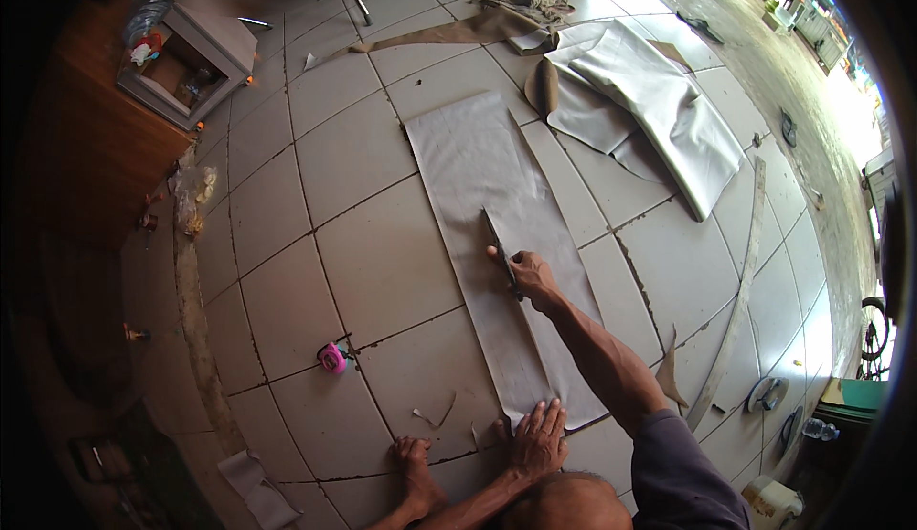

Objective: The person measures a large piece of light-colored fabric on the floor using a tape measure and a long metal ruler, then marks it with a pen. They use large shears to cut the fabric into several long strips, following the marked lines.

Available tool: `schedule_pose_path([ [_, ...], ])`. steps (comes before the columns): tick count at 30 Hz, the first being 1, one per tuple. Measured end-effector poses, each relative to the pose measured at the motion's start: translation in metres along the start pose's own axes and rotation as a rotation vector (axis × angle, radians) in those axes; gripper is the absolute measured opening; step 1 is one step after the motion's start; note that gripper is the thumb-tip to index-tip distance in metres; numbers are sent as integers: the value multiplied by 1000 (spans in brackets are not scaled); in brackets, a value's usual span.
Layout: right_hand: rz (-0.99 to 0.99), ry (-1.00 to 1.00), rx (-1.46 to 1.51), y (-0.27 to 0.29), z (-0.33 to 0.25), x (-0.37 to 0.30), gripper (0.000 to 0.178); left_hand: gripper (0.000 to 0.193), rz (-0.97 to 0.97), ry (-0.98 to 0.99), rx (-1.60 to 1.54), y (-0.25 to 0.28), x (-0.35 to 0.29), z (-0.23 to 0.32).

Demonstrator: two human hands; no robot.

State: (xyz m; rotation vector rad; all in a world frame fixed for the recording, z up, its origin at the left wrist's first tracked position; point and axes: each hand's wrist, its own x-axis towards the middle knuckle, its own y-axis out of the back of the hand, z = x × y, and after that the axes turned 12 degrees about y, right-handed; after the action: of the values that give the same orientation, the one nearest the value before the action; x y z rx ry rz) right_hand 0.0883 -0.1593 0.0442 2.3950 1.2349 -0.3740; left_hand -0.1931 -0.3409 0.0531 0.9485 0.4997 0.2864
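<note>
A long strip of grey sheet material [468, 167], leather-like, lies flat on the tiles in front of me. My right hand [533, 277] is closed around dark scissors [494, 232], whose pointed end faces away from me over the middle of the strip. Behind the scissors, a lengthwise cut line runs down the sheet toward me. My left hand [540, 442] rests flat on the near end of the strip, its fingers stretched out. To the left of that hand, a bare foot [415, 463] is on the floor.
A folded silvery-grey sheet [650, 100] lies at the far right, beside a brown offcut [449, 33]. A pink tape measure [332, 358] sits left of the strip. A long flat ruler-like strip [740, 291] lies to the right. A small cabinet [215, 38] stands far left.
</note>
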Motion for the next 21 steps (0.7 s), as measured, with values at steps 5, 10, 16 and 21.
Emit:
schedule_pose_path([
  [5,-21,-4,33,3,-7,11,82,66,8,-21,21,-3,1,-2],
  [10,-37,-14,-9,0,-13,15,79,67,21,-26,21,-5,1,-5],
  [16,-26,-5,67,0,-17,23,79,67,7,-8,19,-8,-2,-3],
  [21,-34,-26,-18,-3,-20,28,79,66,5,-10,46,-7,-1,-4],
])
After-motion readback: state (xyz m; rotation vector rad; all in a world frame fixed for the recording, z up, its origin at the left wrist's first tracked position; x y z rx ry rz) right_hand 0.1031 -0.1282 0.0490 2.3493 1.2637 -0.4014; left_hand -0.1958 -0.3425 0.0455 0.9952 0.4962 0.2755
